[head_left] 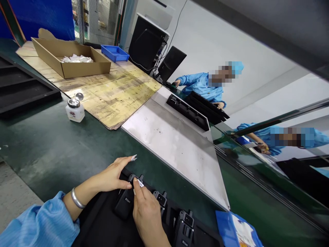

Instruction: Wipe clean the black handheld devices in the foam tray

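Several black handheld devices that look like two-way radios stand in a black tray [96, 223] at the bottom of the head view. The nearest radio [124, 203], marked "Riton", sits between my hands. My left hand [113, 176] is open, fingers stretched out above it and thumb by its upper end. My right hand [147, 209] has its fingers pressed together at the radio's top, beside a small white piece [140, 183] whose kind I cannot make out. A second radio [161, 199] is partly covered by my right hand. Another radio [184, 228] lies farther right.
A white jar with a metal lid [75, 109] stands on the green table. Behind it are a cardboard box [87, 69] with white scraps and a blue tray [114, 54]. A pale board [177, 147] lies ahead; a blue bin [226, 226] sits right. Two people work beyond.
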A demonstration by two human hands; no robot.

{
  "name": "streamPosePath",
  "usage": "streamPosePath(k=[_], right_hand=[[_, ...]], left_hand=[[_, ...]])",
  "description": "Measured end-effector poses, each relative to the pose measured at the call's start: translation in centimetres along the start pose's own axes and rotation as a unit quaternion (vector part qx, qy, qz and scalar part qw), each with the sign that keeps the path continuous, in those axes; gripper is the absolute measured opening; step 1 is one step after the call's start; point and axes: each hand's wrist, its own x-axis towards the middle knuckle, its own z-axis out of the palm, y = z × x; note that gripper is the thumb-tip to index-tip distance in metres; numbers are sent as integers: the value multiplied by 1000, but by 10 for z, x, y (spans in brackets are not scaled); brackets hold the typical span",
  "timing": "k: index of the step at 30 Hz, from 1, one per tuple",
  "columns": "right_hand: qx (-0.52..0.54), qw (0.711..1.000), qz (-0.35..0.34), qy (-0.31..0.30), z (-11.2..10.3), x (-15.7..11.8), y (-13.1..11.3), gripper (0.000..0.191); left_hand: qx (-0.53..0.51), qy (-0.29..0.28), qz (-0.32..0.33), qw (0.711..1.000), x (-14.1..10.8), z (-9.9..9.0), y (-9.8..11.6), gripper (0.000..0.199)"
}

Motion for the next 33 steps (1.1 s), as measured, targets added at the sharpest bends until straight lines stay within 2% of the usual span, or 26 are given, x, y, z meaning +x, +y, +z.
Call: streamPosePath(k=[15, 26, 33], right_hand=[[9, 999, -10, 36, 4, -5, 1, 38], [6, 1000, -2, 6, 1, 0, 0, 43], [-5, 1000, -9, 7, 0, 1, -1, 42]], left_hand=[[-3, 0, -3, 1000, 0, 0, 1, 95], [0, 0, 3, 1000, 0, 1, -3, 93], [8, 0, 6, 1000, 0, 0, -3, 94]])
